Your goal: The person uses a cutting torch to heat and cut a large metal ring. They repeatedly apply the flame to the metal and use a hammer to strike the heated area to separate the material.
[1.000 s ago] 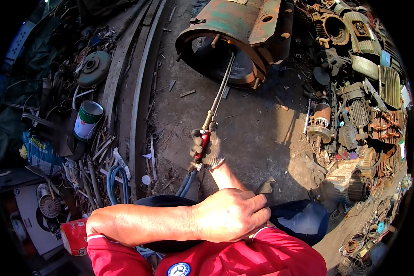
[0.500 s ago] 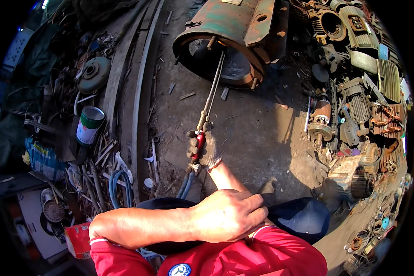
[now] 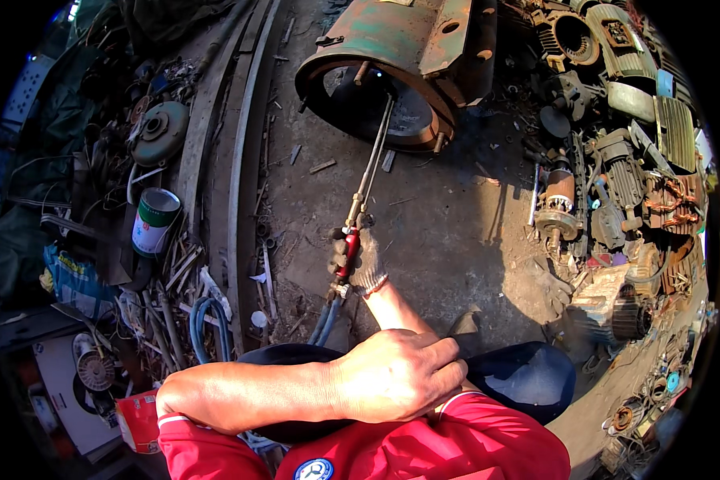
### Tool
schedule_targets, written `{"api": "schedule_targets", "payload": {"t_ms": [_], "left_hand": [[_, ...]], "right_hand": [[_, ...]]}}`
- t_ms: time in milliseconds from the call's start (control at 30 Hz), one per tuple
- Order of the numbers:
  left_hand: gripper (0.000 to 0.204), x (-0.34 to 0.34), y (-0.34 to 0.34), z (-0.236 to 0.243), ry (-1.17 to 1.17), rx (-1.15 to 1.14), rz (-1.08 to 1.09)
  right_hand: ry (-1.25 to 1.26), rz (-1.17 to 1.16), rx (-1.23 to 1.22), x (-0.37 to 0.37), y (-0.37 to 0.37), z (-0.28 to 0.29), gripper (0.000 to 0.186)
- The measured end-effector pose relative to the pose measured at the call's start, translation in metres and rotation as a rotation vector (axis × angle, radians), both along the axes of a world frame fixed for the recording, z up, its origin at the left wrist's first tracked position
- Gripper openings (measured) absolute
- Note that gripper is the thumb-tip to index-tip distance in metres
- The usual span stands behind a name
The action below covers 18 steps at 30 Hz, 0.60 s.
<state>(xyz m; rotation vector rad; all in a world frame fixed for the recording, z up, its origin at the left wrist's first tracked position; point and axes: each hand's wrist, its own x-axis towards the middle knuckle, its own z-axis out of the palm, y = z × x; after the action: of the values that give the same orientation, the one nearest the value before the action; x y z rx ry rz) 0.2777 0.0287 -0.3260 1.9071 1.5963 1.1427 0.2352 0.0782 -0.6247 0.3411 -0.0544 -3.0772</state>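
My right hand [image 3: 366, 260], in a knitted work glove, is closed round the red handle of a cutting torch [image 3: 350, 248]. The torch's long metal tubes reach away from me into the open end of a rusty, green-painted cylindrical housing [image 3: 376, 42]. Its tip is in the dark opening, and shadow hides whether it touches the inner wall. Blue hoses [image 3: 325, 320] run back from the handle. My bare left hand [image 3: 400, 374] lies across my right arm near the elbow, its fingers curled; their undersides are hidden.
Long metal rails [image 3: 244, 152] lie left of the torch, beside scrap strips, a paint can [image 3: 156, 222] and a round metal cover [image 3: 162, 132]. Motor parts [image 3: 616, 172] pile up on the right. A grey glove [image 3: 548, 292] lies on the ground.
The torch tip has shifted slightly right and nearer within the housing's opening. An orange glow near the tip has faded. My left hand keeps its place on my arm.
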Motion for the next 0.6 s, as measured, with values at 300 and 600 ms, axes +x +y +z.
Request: {"api": "schedule_targets", "payload": {"t_ms": [300, 600], "left_hand": [[0.026, 0.000, 0.003, 0.000, -0.004, -0.007, 0.003], [0.025, -0.002, 0.002, 0.002, -0.004, 0.004, 0.001]], "right_hand": [[0.045, 0.054, 0.029, -0.003, -0.002, 0.008, 0.070], [-0.024, 0.012, 0.043, 0.001, -0.002, 0.009, 0.067]]}}
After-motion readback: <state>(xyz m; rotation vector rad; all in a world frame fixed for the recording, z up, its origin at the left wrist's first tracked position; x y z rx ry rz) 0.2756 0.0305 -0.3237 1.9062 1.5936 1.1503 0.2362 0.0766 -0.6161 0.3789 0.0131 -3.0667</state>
